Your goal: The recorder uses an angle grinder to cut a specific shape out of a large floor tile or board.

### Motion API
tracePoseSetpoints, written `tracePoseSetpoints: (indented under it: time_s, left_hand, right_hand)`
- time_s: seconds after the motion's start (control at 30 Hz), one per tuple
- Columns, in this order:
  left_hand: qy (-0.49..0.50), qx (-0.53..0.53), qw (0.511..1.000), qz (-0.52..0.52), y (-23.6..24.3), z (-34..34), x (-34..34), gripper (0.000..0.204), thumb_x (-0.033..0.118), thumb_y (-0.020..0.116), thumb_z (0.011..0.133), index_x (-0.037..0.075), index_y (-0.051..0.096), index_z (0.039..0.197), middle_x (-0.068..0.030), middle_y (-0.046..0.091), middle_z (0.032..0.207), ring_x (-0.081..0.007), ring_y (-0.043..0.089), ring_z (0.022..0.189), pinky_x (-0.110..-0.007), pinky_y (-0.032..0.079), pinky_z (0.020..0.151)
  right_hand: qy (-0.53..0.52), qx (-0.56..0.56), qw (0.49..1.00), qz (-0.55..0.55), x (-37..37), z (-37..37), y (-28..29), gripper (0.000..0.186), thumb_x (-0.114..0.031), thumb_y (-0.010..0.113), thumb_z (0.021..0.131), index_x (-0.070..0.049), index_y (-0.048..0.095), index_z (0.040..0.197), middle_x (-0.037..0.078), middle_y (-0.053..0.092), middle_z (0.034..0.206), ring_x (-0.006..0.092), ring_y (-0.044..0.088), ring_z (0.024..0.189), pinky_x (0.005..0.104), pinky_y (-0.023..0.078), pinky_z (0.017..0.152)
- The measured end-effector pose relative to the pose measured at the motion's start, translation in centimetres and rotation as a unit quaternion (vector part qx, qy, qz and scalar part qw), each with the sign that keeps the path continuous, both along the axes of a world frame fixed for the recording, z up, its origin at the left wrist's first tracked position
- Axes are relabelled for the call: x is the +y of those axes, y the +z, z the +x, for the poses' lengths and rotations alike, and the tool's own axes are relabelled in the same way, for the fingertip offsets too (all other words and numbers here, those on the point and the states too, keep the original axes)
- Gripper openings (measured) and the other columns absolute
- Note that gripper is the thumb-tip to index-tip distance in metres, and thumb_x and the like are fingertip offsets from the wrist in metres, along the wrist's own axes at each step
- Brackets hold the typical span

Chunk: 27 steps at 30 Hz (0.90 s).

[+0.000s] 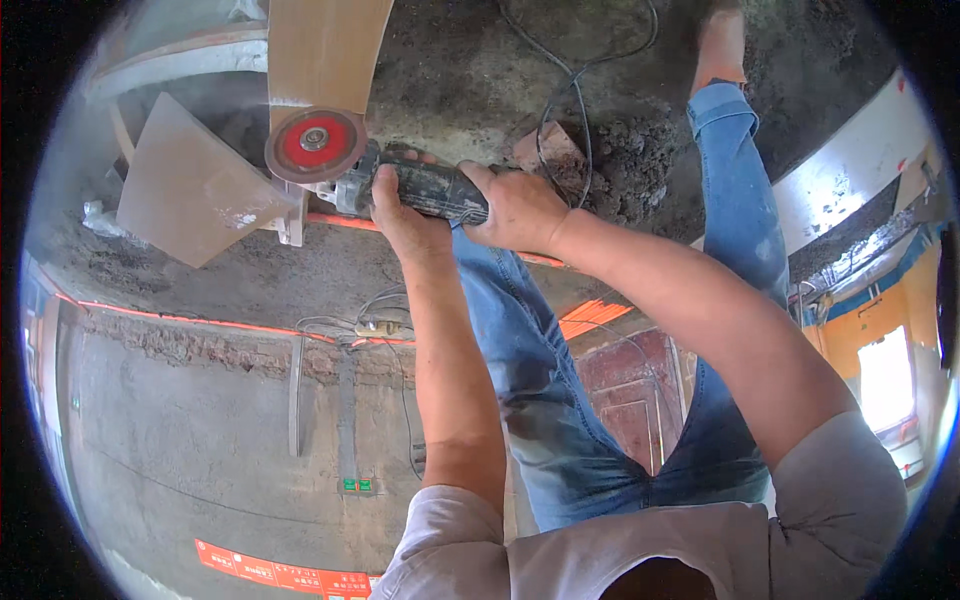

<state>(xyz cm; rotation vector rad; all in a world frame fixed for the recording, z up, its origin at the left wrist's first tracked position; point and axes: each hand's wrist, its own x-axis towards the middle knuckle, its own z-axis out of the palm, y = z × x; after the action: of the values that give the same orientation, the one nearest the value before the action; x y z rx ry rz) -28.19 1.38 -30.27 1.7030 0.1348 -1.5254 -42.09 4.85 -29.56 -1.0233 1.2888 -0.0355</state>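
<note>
An angle grinder (430,189) with a dark, dusty body and a red-centred cutting disc (292,150) lies across both of my hands. My left hand (412,222) is wrapped round the body close to the disc, its thumb up along the side. My right hand (518,208) grips the rear end of the body. The disc overlaps the lower end of a tan tile (325,55); whether it touches the tile I cannot tell. Left of the grinder, a broken-edged beige tile piece (195,185) lies near the disc.
A black cable (575,75) loops over the rough floor beside a brick piece (550,150) and rubble (640,165). Pale curved panels (845,175) lie at the right. Orange conduits (180,315) and a power strip (382,328) run along the wall base. Dust hazes the upper left.
</note>
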Motion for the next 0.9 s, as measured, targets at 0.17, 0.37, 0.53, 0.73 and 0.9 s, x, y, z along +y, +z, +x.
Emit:
tracePoseSetpoints:
  time_s: [0.17, 0.37, 0.53, 0.73, 0.9]
  left_hand:
    - [-0.006, -0.033, 0.999, 0.017, -0.2, 1.2, -1.9, 0.029, 0.023, 0.056, 0.082, 0.001, 0.052, 0.100, -0.0118, 0.061, 0.089, -0.0259, 0.060, 0.082, -0.039, 0.051, 0.074]
    - [-0.049, -0.040, 0.998, -0.001, 0.1, 3.0, -4.0, 0.030, 0.027, 0.056, 0.082, 0.003, 0.051, 0.101, -0.0121, 0.061, 0.087, -0.0264, 0.060, 0.081, -0.041, 0.051, 0.074]
    - [-0.041, -0.033, 0.999, -0.009, -0.2, 2.7, -4.4, 0.030, 0.026, 0.059, 0.081, 0.006, 0.052, 0.102, -0.0114, 0.062, 0.087, -0.0260, 0.060, 0.079, -0.041, 0.051, 0.072]
    - [-0.047, -0.037, 0.998, -0.004, -0.3, 2.9, -4.4, 0.034, 0.026, 0.062, 0.079, 0.006, 0.052, 0.104, -0.0109, 0.061, 0.087, -0.0264, 0.060, 0.079, -0.040, 0.051, 0.072]
    - [-0.044, -0.052, 0.998, 0.003, -0.2, 2.8, -4.5, 0.035, 0.024, 0.063, 0.079, 0.005, 0.051, 0.105, -0.0111, 0.061, 0.087, -0.0264, 0.060, 0.079, -0.040, 0.051, 0.073]
  right_hand:
    - [-0.034, 0.006, 0.998, -0.046, -1.2, 1.3, -0.3, 0.059, -0.032, 0.069, 0.069, -0.003, 0.048, 0.117, 0.023, 0.065, 0.083, 0.0395, 0.064, 0.078, 0.0478, 0.050, 0.070]
    - [-0.035, -0.023, 0.999, -0.033, -3.5, 2.7, 0.0, 0.061, -0.033, 0.070, 0.068, -0.001, 0.049, 0.115, 0.024, 0.064, 0.084, 0.0387, 0.064, 0.080, 0.0469, 0.050, 0.071]
    - [-0.027, -0.024, 0.999, -0.020, -3.8, 2.6, -0.1, 0.055, -0.034, 0.073, 0.068, -0.002, 0.049, 0.105, 0.022, 0.065, 0.086, 0.0375, 0.064, 0.084, 0.0465, 0.050, 0.074]
    - [-0.035, -0.022, 0.999, -0.017, -3.6, 2.8, -0.2, 0.056, -0.036, 0.072, 0.068, -0.002, 0.049, 0.105, 0.021, 0.065, 0.085, 0.0372, 0.064, 0.082, 0.0460, 0.051, 0.074]
    - [-0.036, -0.022, 0.999, -0.014, -3.8, 2.7, 0.0, 0.061, -0.033, 0.072, 0.067, 0.000, 0.049, 0.113, 0.024, 0.064, 0.084, 0.0390, 0.064, 0.080, 0.0463, 0.050, 0.072]
